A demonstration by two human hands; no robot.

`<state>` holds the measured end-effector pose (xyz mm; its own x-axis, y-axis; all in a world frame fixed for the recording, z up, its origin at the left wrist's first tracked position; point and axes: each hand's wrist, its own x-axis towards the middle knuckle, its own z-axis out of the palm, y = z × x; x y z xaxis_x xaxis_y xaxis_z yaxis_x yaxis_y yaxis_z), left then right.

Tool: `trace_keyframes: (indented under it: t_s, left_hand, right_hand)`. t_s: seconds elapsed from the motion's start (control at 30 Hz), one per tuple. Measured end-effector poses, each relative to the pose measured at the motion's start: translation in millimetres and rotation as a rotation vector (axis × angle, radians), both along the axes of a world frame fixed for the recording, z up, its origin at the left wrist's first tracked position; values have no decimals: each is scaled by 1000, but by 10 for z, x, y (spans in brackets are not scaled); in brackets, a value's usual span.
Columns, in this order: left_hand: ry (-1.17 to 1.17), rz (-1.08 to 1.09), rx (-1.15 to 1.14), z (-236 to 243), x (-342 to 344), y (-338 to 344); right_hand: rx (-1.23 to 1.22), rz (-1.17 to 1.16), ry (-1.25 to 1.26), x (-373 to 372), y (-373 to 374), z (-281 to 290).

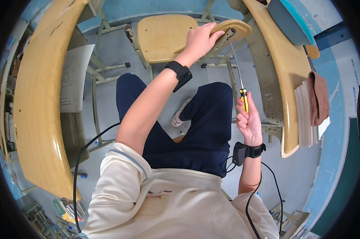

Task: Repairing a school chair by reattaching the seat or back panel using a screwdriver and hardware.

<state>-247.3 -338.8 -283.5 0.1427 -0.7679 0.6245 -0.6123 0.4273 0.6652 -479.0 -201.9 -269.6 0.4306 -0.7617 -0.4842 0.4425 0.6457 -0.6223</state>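
My left hand (pixel 201 43) reaches up to a wooden chair and is closed around the edge of its curved backrest (pixel 240 28), beside the end of a metal tube (pixel 227 36). The flat wooden seat (pixel 164 38) lies just left of that hand. My right hand (pixel 249 121), lower and to the right, is wrapped around the yellow and black handle of a screwdriver (pixel 244 100). The long thin shaft points up and away, its tip at or close to the tube's end; whether it touches a screw I cannot make out.
Wooden desks stand on both sides, the left desk (pixel 40 99) with a paper sheet (pixel 77 77) hanging at its edge. On the right desk (pixel 281 51) are a teal basin (pixel 291 24), books (pixel 303 115) and a brown cloth (pixel 318 97). Black cables (pixel 78 159) run beside my arms.
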Motion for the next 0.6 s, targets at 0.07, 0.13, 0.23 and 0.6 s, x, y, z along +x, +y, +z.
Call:
trace_keyframes:
  t_s: [0.07, 0.13, 0.23, 0.6]
  left_hand:
    - [0, 12, -6, 4, -35, 18]
    - [39, -19, 0, -7, -25, -13]
    - [-10, -138, 132, 100, 11, 24]
    - [-354, 219, 154, 1689, 1580, -449]
  right_hand:
    - [58, 71, -202, -12, -30, -13]
    - [91, -30, -122, 28, 24, 17]
    - [29, -86, 107, 93, 74, 91]
    - [-359, 84, 730, -292, 161, -127]
